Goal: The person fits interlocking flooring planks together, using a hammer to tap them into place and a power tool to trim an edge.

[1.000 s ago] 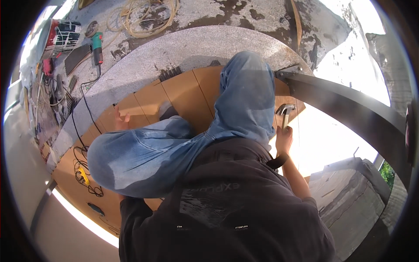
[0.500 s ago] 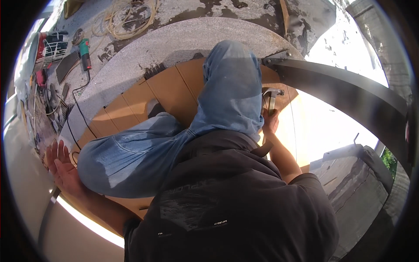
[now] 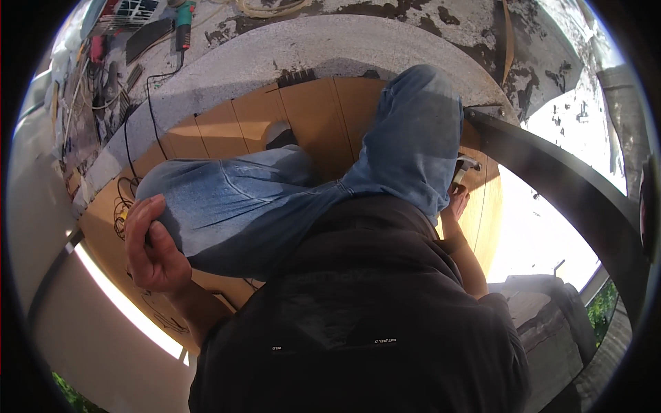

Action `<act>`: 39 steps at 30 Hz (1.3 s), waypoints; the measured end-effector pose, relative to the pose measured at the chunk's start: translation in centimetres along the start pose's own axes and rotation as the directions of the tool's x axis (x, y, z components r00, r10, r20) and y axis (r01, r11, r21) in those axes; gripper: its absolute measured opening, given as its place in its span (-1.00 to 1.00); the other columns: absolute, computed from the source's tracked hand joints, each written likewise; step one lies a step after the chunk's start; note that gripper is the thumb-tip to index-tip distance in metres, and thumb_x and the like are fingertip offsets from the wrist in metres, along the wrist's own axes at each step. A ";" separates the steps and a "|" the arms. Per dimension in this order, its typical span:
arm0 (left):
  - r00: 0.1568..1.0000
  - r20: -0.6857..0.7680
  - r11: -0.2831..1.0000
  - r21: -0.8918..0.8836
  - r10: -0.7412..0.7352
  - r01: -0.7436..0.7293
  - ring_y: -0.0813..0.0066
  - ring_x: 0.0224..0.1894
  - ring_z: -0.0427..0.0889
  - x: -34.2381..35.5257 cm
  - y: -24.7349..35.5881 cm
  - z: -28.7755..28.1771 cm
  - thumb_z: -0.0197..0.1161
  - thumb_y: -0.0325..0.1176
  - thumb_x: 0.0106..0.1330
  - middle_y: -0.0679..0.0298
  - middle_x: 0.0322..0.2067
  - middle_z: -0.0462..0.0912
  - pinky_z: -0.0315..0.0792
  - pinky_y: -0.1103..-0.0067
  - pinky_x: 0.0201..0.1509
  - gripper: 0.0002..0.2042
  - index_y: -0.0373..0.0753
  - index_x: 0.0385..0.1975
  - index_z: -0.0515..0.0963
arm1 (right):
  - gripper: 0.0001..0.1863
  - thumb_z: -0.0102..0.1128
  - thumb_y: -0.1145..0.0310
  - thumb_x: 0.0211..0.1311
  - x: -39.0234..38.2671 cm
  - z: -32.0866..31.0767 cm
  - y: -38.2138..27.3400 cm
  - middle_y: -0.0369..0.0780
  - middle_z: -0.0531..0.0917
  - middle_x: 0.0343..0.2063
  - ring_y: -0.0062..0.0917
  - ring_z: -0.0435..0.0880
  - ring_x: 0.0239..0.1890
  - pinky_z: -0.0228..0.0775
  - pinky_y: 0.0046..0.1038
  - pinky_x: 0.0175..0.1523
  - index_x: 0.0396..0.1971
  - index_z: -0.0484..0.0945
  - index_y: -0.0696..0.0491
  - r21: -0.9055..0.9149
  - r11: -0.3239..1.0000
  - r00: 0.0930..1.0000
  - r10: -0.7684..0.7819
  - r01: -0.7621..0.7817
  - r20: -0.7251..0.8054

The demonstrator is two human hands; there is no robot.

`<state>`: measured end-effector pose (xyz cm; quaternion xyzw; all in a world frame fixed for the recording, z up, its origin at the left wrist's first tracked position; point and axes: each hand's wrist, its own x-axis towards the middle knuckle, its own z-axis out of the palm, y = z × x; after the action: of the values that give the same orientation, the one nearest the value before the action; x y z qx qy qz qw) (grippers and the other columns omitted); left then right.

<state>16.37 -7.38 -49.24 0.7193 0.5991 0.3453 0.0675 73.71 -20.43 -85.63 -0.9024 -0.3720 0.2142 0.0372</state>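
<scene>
My right hand (image 3: pixel 458 202) grips a hammer (image 3: pixel 465 168) with a metal head and pale handle, low beside my raised right knee (image 3: pixel 423 124) on the brown paneled board (image 3: pixel 320 113). My left hand (image 3: pixel 155 251) is curled beside my bent left knee (image 3: pixel 206 206), palm turned upward; what it holds, if anything, I cannot make out. Black cables (image 3: pixel 124 196) lie looped on the board behind that knee, partly covering a yellow item.
A dark metal beam (image 3: pixel 544 172) arcs along my right above a grey block (image 3: pixel 544 323). A pale curved ledge (image 3: pixel 441 51) rims the board. Beyond it lie a green power tool (image 3: pixel 184 20), coiled hose (image 3: pixel 268 5) and scattered tools (image 3: pixel 96 69). A pale panel (image 3: pixel 110 323) stands at left.
My left hand came up from behind the left knee, spread its fingers, and is now curled nearer my body. My right hand still has the hammer. The view has shifted.
</scene>
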 end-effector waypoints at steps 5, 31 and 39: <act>0.995 -0.101 0.995 0.102 -0.008 0.019 0.16 -0.11 0.78 0.1 0.4 0.1 0.13 -0.58 0.45 0.05 -0.22 0.79 0.56 0.23 0.17 -0.82 -0.45 -0.06 0.62 | -0.55 0.33 0.04 0.32 3.6 -1.8 -4.2 -0.06 0.68 -0.29 -0.19 0.64 -0.06 0.43 -0.18 0.09 -0.35 0.62 0.23 0.073 0.991 0.986 -0.099 0.110 -0.134; 0.878 -0.458 0.981 0.181 0.142 -0.065 0.10 0.09 0.67 -0.3 -2.1 -10.8 0.22 -0.42 0.44 -0.08 0.09 0.62 0.55 0.29 0.14 -0.62 -0.29 0.23 0.45 | -0.66 0.13 0.19 0.46 4.7 -6.9 -31.9 -0.19 0.58 0.20 -0.11 0.45 0.21 0.27 -0.10 0.33 0.06 0.67 0.05 -0.161 0.537 0.546 -0.838 0.828 0.011; 0.933 -0.334 0.908 0.419 0.133 0.021 0.13 0.17 0.61 6.2 -1.4 -20.6 0.23 -0.38 0.45 -0.05 0.15 0.58 0.48 0.28 0.22 -0.58 -0.31 0.27 0.43 | -0.69 0.15 0.26 0.39 3.0 -7.3 -34.5 -0.04 0.64 0.00 -0.06 0.52 0.12 0.29 -0.03 0.29 -0.03 0.64 0.15 -0.038 0.503 0.500 -0.863 0.863 -0.066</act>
<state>3.60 -7.84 -31.86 0.6599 0.6395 0.3361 -0.2064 55.98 7.17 -72.22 -0.6044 -0.7705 0.1328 0.1532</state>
